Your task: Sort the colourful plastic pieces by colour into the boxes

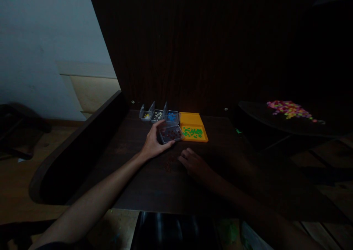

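My left hand point(153, 142) grips the near left edge of a small clear box point(171, 134) that holds dark red beads, with thumb and fingers closed around it. My right hand point(193, 162) rests on the dark table point(154, 184) just in front of the box, fingers curled down toward a few faint reddish beads point(168, 165) on the tabletop; whether it pinches one is hidden in the dim light. An orange tray point(193, 131) with green beads lies right of the box.
Behind the red box stand three open clear boxes: yellow beads point(146, 115), white beads point(157, 115), blue beads point(171, 116). A dark tray with a pile of mixed coloured beads point(289, 109) sits far right. A dark wooden panel rises behind the table.
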{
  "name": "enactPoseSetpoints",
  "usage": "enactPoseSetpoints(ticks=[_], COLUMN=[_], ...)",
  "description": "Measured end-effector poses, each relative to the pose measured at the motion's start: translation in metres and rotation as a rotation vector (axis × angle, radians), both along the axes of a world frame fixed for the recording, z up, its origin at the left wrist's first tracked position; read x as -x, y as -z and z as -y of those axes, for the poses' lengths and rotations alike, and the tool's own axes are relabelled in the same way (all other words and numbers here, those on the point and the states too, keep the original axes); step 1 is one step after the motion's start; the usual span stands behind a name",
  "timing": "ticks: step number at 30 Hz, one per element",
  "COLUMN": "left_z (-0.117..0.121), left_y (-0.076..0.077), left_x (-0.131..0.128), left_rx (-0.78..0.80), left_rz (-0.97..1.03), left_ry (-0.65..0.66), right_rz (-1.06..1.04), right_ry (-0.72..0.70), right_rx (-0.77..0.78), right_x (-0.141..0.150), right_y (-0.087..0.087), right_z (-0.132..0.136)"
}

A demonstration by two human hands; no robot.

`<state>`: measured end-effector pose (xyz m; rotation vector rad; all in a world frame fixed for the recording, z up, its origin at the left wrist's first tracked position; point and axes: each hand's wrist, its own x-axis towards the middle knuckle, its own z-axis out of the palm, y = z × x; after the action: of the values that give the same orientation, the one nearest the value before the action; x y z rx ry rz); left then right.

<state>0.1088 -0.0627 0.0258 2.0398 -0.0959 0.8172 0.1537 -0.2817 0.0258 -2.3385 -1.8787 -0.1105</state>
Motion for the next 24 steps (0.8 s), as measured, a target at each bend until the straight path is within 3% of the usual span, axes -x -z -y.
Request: enactPoseSetpoints(ticks=[5, 14, 20, 24], left_z=[0.001, 0.005, 0.016, 0.024], left_y=[-0.001, 0.000, 0.000, -0.003], left_x=[0.000, -0.001, 0.002, 0.004], left_rx=[0.001, 0.022, 0.003, -0.012], left_rz=[0.008, 0.006, -0.033, -0.036], left_ry=[-0.002, 0.019, 0.059, 0.089], right_rz=[-0.021, -0.096, -0.178, -0.157], right_ry=[0.022, 0.117, 0.115, 0.083], right_rx=[-0.088, -0.554, -0.651, -0.633], right_x=[-0.006, -0.037, -0.045, -0.051], right_y=[0.004, -0.008, -0.023, -0.023], right_z=[0.000, 0.003, -0.005, -0.011])
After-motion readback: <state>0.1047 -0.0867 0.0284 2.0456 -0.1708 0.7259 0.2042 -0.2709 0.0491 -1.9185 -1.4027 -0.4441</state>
